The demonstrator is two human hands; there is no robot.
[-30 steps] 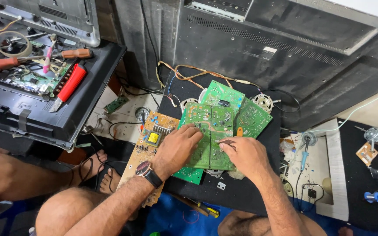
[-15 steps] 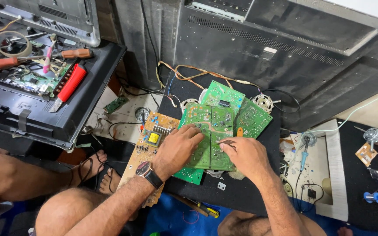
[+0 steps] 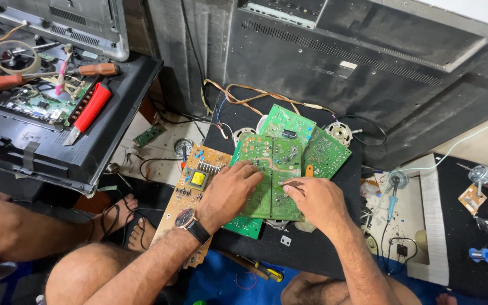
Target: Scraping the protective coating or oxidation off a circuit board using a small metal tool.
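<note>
A green circuit board (image 3: 271, 153) lies solder side up on a black mat (image 3: 312, 251), on top of other green boards (image 3: 327, 152). My left hand (image 3: 228, 191), with a wristwatch on the wrist, presses its fingers flat on the board's left half and holds it down. My right hand (image 3: 318, 202) rests on the board's right lower part. Its thumb and forefinger pinch a thin dark tool (image 3: 292, 183) against the board. An orange-handled piece (image 3: 309, 169) lies just beyond those fingers.
A tan board with a yellow transformer (image 3: 197, 179) lies left of my left hand. A large black TV back panel (image 3: 368, 68) leans behind. An open black chassis (image 3: 57, 141) at left holds a red-handled knife (image 3: 90, 108) and screwdrivers. A blue soldering iron (image 3: 391, 200) lies to the right.
Almost nothing differs. My right hand's fingers have shifted slightly on the board with the thin tool, and my left hand stays pressed on the board.
</note>
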